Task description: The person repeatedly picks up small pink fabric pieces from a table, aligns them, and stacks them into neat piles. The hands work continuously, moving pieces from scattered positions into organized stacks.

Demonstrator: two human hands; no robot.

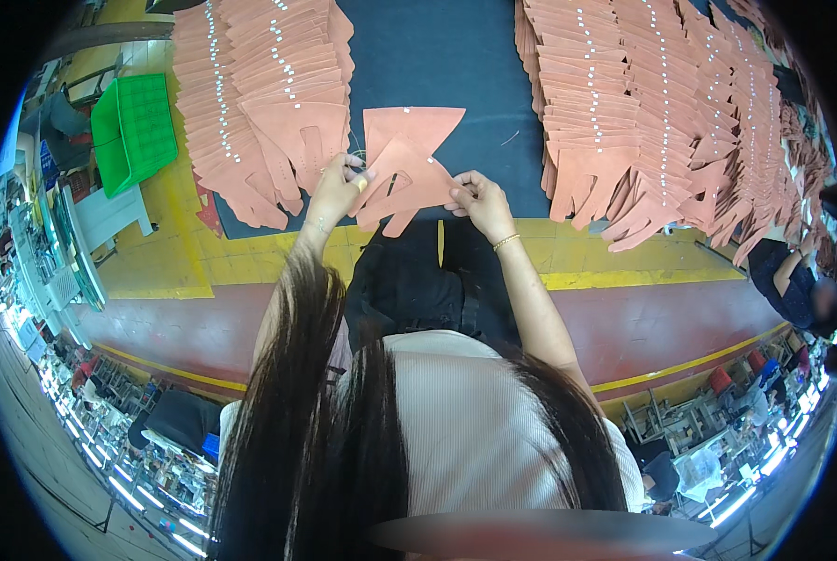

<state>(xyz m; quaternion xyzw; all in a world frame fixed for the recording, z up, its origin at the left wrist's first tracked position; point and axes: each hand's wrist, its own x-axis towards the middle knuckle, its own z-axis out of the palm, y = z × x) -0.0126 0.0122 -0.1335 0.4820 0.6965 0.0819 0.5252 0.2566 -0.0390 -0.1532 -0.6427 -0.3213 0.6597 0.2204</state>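
My left hand and my right hand both grip one salmon-pink cut leather piece by its two sides, just above the near edge of the dark blue mat. A second pink piece of similar shape lies flat on the mat right behind it. My right wrist wears a thin bracelet, and a ring shows on my left hand. My dark hair and light ribbed top fill the lower part of the view.
Overlapping rows of the same pink leather pieces lie at the left and at the right of the mat. A green plastic crate stands at the far left. Another person sits at the right edge. Yellow and red floor lies below.
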